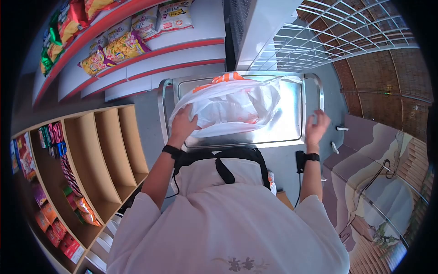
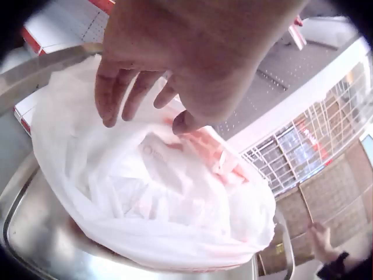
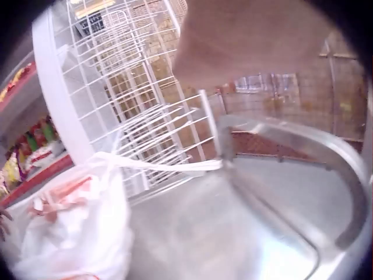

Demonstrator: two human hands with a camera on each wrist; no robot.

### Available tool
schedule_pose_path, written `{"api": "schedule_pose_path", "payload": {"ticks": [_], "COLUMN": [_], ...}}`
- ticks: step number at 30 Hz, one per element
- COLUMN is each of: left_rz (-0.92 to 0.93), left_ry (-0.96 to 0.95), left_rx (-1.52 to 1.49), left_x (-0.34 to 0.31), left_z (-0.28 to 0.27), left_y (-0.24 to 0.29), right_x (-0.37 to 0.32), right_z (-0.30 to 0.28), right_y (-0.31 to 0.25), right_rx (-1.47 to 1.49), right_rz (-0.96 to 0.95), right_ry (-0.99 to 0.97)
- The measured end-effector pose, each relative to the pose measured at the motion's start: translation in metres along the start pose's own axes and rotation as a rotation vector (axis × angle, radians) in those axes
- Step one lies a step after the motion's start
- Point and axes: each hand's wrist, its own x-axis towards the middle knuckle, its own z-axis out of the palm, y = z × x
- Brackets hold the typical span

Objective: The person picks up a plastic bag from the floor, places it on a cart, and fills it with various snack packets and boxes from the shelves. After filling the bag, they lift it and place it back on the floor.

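L hand point(image 1: 183, 124) is at the bag's point(image 1: 223, 102) near-left edge, fingers loosely bent & not pinching; can't tell if they touch the plastic. R hand point(image 1: 318, 125) is off the bag, by the right rail point(image 1: 320, 91), w/ fingers loosely bent & holding nothing in head view; right wrist cam doesn't show them.

Bag lies on the cart point(image 1: 292, 109), left to mid, mouth spread, orange part at far edge. One strap point(image 3: 175, 166) runs right to the rail's foot; can't tell if hooked.

Progress, my read: bag's on the cart & opened out, so set-up looks done. Mouth not gathered, straps not tied, so closing is undone. Contents unclear, so can't say how full.

Further out: snack packs point(image 1: 125, 48) on far-left shelves, more packs point(image 1: 89, 212) in the wood rack point(image 1: 84, 137) near left.
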Motion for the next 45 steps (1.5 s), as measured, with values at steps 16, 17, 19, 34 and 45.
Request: {"api": "schedule_pose_path", "payload": {"ticks": [16, 17, 19, 34, 45], "left_rz": [-0.304, -0.3, -0.3, -0.37, -0.452], "left_ry": [0.251, 0.234, 0.238, 0.357, 0.768], "left_rx": [-0.258, -0.289, -0.324, -0.469, -0.062], "left_x": [-0.055, -0.057, -0.06, -0.093, -0.106], "left_z": [-0.003, -0.007, -0.02, -0.14, -0.211], "left_y": [-0.151, -0.159, -0.179, -0.412, -0.477], "right_x": [-0.065, -0.066, -0.067, -0.126, -0.129], "right_z": [0.042, 0.04, 0.037, 0.091, 0.096], "right_y": [0.104, 0.093, 0.069, -0.175, -0.338], "right_rx": [0.085, 0.097, 0.159, 0.107, 0.214], "right_rz": [0.778, 0.762, 0.785, 0.419, 0.191], "right_ry": [-0.486, -0.486, -0.475, -0.548, -0.853]}}
